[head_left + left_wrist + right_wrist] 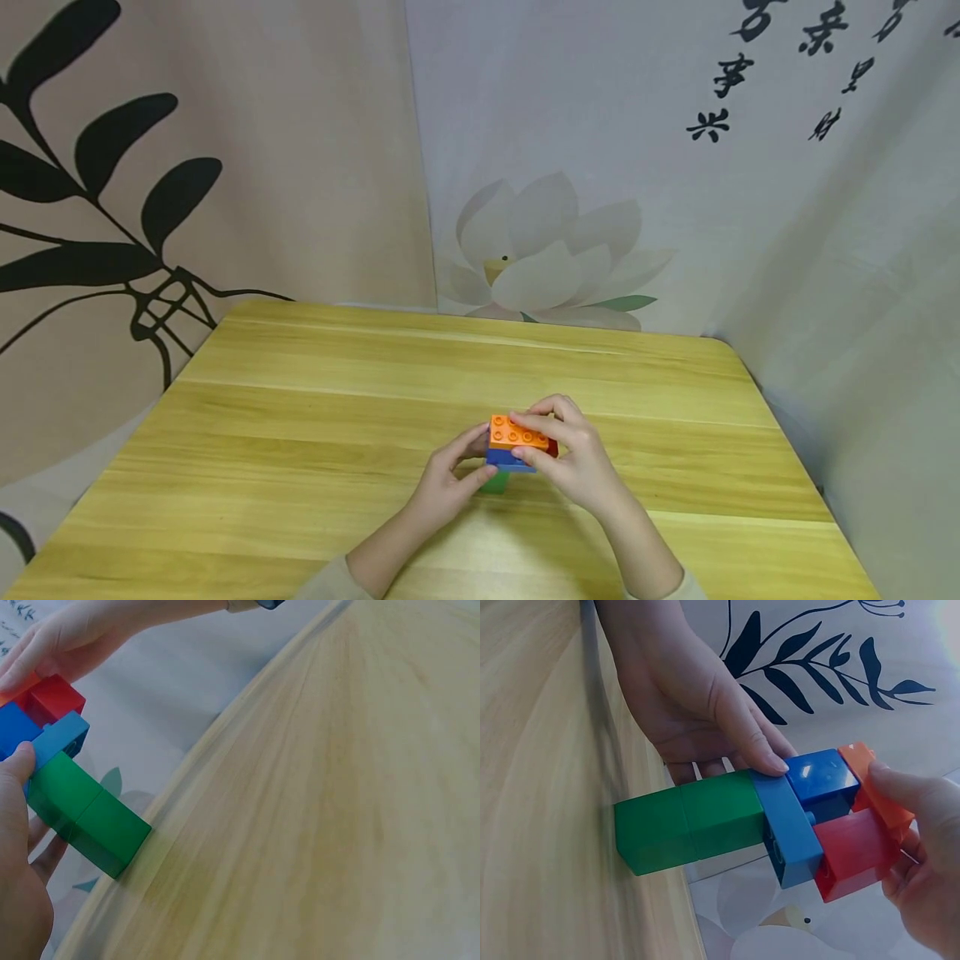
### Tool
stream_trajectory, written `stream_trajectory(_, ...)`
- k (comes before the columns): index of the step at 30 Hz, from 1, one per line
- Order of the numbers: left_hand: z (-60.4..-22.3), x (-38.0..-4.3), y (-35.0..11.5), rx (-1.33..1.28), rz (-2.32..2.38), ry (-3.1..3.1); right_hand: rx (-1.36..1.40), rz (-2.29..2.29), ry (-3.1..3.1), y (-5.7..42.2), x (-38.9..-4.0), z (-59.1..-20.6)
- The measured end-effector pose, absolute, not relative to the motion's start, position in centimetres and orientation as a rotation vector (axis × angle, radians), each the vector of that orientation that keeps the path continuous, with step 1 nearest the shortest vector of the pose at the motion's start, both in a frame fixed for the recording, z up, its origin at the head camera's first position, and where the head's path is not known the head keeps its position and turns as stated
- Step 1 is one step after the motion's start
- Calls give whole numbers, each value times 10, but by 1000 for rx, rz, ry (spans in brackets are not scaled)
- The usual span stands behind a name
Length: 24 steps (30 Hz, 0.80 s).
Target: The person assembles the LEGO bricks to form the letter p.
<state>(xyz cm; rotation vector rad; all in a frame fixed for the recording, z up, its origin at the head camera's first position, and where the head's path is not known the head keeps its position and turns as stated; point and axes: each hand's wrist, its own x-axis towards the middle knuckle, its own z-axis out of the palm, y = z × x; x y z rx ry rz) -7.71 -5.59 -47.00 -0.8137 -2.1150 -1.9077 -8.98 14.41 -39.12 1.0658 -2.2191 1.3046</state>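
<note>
A small stack of toy building bricks stands near the middle of the table in the head view. Two green bricks [686, 823] form its base in the right wrist view. Across them lies a lighter blue brick [786, 829], which carries a dark blue brick [823, 777] and a red brick [856, 853] side by side. An orange studded brick [510, 433] tops them. My left hand [441, 490] holds the stack around its blue bricks, thumb on the near side. With thumb and fingers, my right hand [576, 457] grips the orange brick; the fingers' far contact is partly hidden.
The wooden table [300, 433] extends around both hands. Behind it hangs a pale cloth backdrop [570, 100] with a printed lotus, dark leaves and written characters. The table's far edge runs just below the lotus.
</note>
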Motion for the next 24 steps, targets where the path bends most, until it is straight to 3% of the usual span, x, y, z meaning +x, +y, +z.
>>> stream_trajectory(10,-484,-83,-55,-837,-1895,-2110,1137,1370,-2201,141,-81,-366)
stream_trajectory(24,-481,-83,-56,-832,-1921,-2120,1081,1307,-2274,151,-94,-402)
